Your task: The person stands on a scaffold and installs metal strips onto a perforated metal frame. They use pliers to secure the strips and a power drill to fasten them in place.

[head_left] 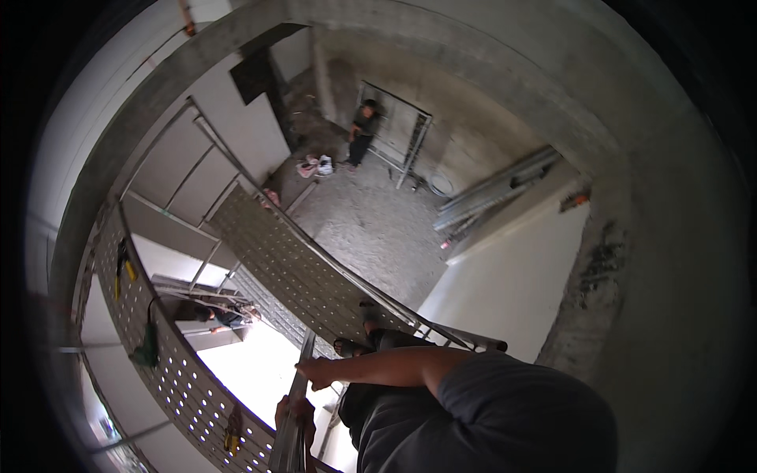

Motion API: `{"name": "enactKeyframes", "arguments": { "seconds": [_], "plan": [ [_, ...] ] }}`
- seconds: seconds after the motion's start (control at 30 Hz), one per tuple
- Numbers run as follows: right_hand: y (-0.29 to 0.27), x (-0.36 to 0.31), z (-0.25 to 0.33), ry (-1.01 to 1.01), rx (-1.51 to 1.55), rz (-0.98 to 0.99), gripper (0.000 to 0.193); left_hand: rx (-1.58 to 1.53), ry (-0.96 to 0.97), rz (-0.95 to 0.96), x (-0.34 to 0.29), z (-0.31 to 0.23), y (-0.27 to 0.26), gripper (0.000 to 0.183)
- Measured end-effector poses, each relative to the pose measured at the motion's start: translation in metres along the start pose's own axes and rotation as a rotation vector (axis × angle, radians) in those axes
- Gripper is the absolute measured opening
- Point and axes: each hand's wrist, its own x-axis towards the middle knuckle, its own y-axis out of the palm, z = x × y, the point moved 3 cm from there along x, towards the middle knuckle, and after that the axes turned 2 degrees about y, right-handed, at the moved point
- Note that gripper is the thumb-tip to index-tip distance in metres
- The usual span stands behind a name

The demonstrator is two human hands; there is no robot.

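Head view: both hands (318, 373) grip a long metal strip (299, 385).

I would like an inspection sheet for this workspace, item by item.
Surface: perforated platform underfoot.
Job's things: long metal profile.
Clutter: green tool, two yellow tools on left platform.
Grip: left hand closed around the profile; right hand on it, closure unclear.
Cables: possible dark cord by the green tool; pale coil on the floor, type unclear.
Surroundings: person beside a metal frame; second person lower down; metal lengths by wall.
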Motion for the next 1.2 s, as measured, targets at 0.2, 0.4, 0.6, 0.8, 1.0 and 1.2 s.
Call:
{"name": "enactKeyframes", "arguments": {
  "seconds": [0.2, 0.4, 0.6, 0.8, 1.0, 1.2],
  "plan": [
    [0.024, -0.016, 0.055, -0.619, -0.070, -0.211, 0.107, -0.017, -0.263, -0.138, -0.055, -0.015, -0.026, 0.036],
    [0.023, -0.035, 0.086, -0.887, 0.117, -0.193, 0.087, 0.580, -0.054, -0.522, -0.112, -0.044, -0.050, 0.033],
    [0.040, -0.025, 0.106, -0.727, 0.108, 0.016, 0.052, 0.883, 0.014, -0.715, -0.130, -0.030, -0.029, 0.041],
    [0.035, 0.015, 0.133, -0.723, 0.236, -0.079, 0.047, 0.613, -0.044, -0.498, -0.151, -0.046, 0.026, 0.059],
    [-0.020, 0.038, 0.210, -0.703, 0.392, -0.129, 0.039, 1.037, 0.873, -0.533, -0.209, -0.135, 0.041, 0.068],
    [-0.056, 0.015, 0.309, -0.712, 0.364, 0.010, 0.038, 0.598, 1.982, -0.133, -0.209, -0.063, 0.136, 0.083]
  ]
}}
